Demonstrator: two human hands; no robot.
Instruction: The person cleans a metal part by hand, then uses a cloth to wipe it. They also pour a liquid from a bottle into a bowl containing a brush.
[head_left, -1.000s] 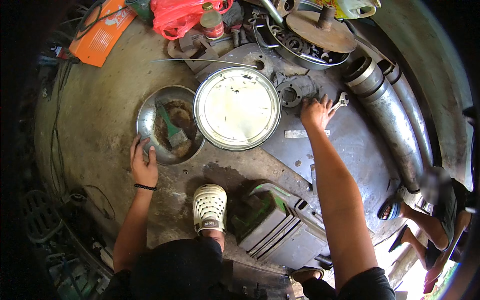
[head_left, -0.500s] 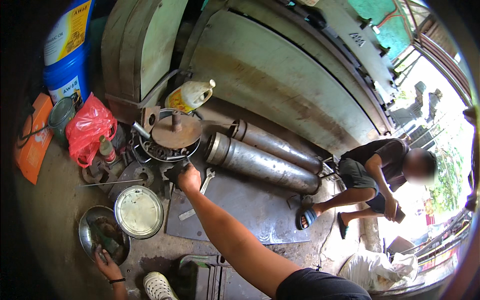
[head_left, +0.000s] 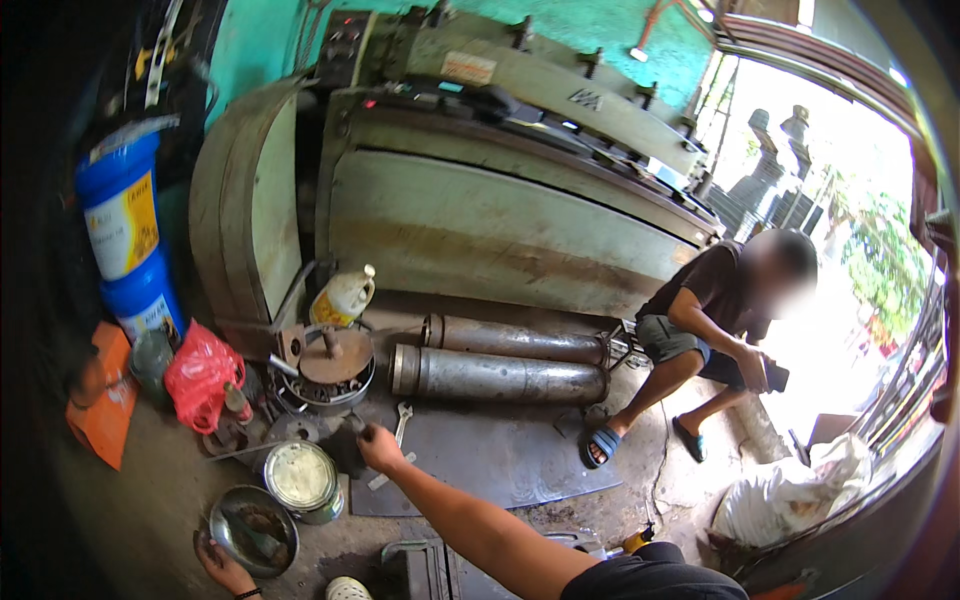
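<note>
My left hand [head_left: 226,566] is closed on the near-left rim of a round metal bowl [head_left: 290,545]. Inside the bowl lie brownish residue and a grey-green piece whose kind I cannot make out. My right arm stretches forward, and my right hand [head_left: 378,450] is closed around something dark, mostly hidden by the fingers. Just beyond this hand rests an open-end wrench [head_left: 403,422] on a dark metal plate [head_left: 480,470]. To its far left stands a basin [head_left: 350,398] of metal parts, topped by a rusty disc [head_left: 340,366] with a stub. A lidded can [head_left: 300,476] stands beside the bowl.
Two long metal cylinders [head_left: 500,378] lie beyond the plate. A pale jug [head_left: 342,297], red plastic bag [head_left: 203,378], blue pails [head_left: 125,230] and orange box [head_left: 108,405] stand left. A large green machine [head_left: 480,220] fills the back. Another person [head_left: 700,310] sits right, holding a dark object.
The view has tilted upward, showing more of the machine. My right hand has drawn back slightly from the basin toward me. My left hand stays on the bowl.
</note>
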